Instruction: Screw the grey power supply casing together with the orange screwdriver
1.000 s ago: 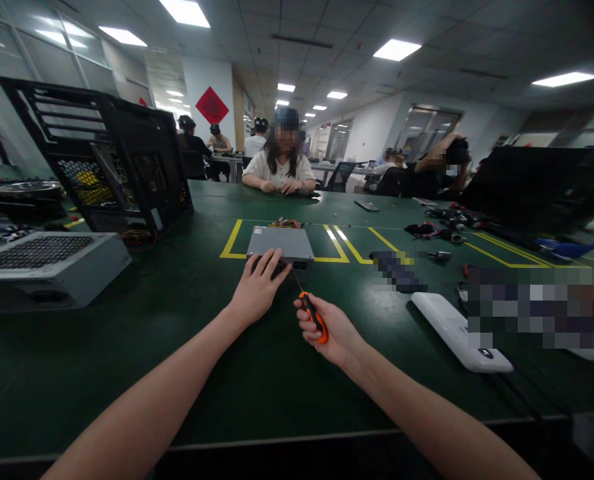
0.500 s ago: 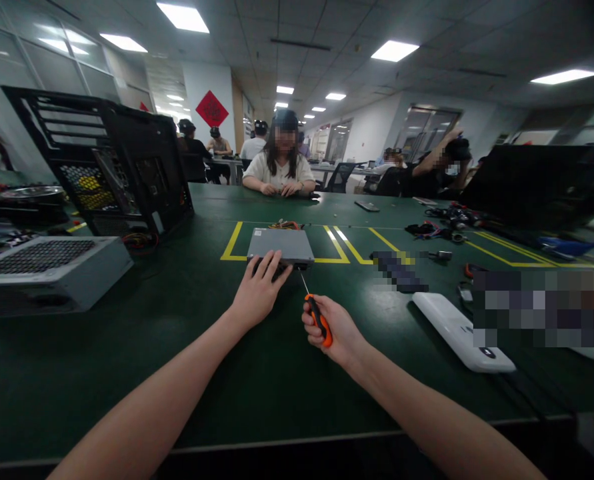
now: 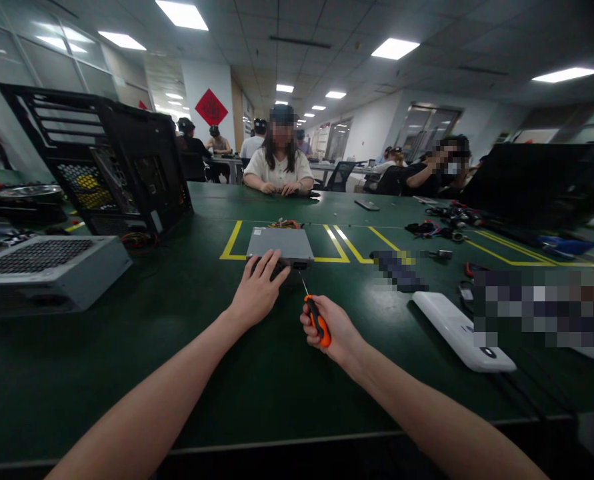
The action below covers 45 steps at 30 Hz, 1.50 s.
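A grey computer power supply (image 3: 281,243) lies on the green table in front of me, a bundle of coloured wires (image 3: 284,224) at its far side. My left hand (image 3: 257,283) holds its near edge, fingers spread over the top and thumb against the near face. My right hand (image 3: 334,327) is wrapped round the orange and black handle of a screwdriver (image 3: 317,321). The thin shaft points up and left at the near face, close to a dark socket (image 3: 301,265). Whether the tip touches the power supply I cannot tell.
At left stand a black computer case (image 3: 121,160) and a larger grey power supply (image 3: 51,273). A white device (image 3: 461,330), cables (image 3: 439,230) and a black panel-like thing (image 3: 537,183) are at right. Another person (image 3: 279,163) sits across the table.
The screwdriver handle and my right hand have shifted very slightly left. More of the socket on the near face shows now. My left hand stays on the power supply.
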Each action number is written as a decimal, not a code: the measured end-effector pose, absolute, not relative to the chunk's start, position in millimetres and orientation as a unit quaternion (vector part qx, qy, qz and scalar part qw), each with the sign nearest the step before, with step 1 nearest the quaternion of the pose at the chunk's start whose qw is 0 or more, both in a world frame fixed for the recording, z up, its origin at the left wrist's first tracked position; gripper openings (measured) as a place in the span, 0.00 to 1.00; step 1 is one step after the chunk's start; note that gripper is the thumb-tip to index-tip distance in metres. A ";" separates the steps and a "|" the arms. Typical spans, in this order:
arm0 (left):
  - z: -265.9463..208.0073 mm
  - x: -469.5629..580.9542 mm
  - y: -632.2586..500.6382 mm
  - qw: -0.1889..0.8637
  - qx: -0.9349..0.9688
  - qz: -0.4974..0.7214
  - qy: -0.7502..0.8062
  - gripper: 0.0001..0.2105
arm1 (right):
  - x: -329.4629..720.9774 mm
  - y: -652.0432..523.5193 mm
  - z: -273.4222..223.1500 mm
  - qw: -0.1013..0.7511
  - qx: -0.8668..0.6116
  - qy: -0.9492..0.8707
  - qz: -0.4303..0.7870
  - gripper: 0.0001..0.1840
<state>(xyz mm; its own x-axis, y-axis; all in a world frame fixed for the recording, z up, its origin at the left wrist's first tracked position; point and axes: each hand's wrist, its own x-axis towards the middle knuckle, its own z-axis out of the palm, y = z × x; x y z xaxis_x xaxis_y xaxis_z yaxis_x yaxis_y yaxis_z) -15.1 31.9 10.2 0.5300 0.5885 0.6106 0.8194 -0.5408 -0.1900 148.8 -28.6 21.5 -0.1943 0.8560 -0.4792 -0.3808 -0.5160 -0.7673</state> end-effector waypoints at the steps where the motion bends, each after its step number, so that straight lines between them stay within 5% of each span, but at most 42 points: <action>1: 9.9 -14.7 31.9 0.235 -0.842 -0.246 -0.418 0.21 | 148.8 -27.2 21.1 0.425 -0.473 -0.252 0.730 0.13; 33: 11.6 -12.7 30.4 0.215 -0.840 -0.276 -0.415 0.17 | 148.4 -28.4 22.2 0.434 -0.502 -0.291 0.689 0.14; 45: 25.2 6.7 49.6 0.185 -0.810 -0.358 -0.426 0.10 | 144.9 -20.9 18.7 0.465 -0.554 -0.391 0.570 0.16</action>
